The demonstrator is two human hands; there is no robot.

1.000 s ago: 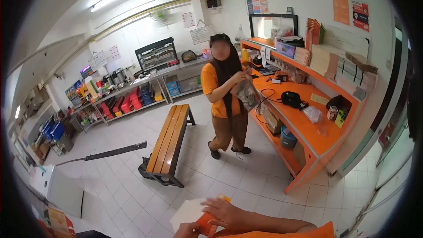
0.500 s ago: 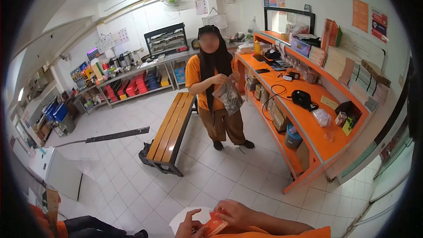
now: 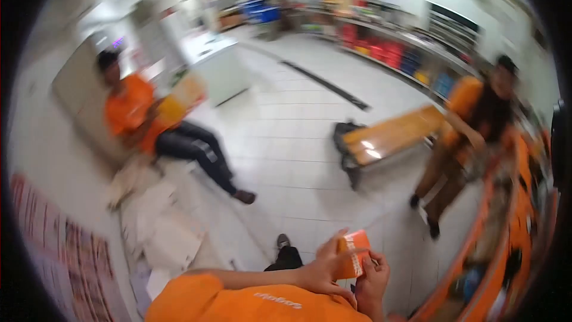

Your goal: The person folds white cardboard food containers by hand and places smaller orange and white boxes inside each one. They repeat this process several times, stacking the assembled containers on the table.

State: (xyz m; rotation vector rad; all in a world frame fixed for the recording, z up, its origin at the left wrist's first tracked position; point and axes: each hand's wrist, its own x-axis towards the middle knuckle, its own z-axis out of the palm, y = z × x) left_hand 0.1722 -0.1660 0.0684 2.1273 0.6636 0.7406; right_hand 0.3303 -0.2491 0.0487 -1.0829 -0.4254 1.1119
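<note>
Low in the head view, in front of my orange shirt (image 3: 280,301), both hands hold a small orange piece of printed card or paper (image 3: 357,245) with white lettering. My left hand (image 3: 325,265) grips its left side, fingers curled behind it. At its lower right edge, my right hand (image 3: 373,274) pinches it between bent fingers. Motion blur softens the print, and part of the lower half is covered by my fingers.
A person in an orange shirt (image 3: 132,113) sits at left holding a yellow and brown item. Pale sheets (image 3: 173,238) lie beside me. Another person (image 3: 471,125) stands at right by the orange counter (image 3: 521,203). A wooden bench (image 3: 396,134) is ahead.
My view has swung left, bringing the seated person fully into sight and shifting the standing person and bench rightward. The orange printed piece, still in both hands, now shows its lettered face.
</note>
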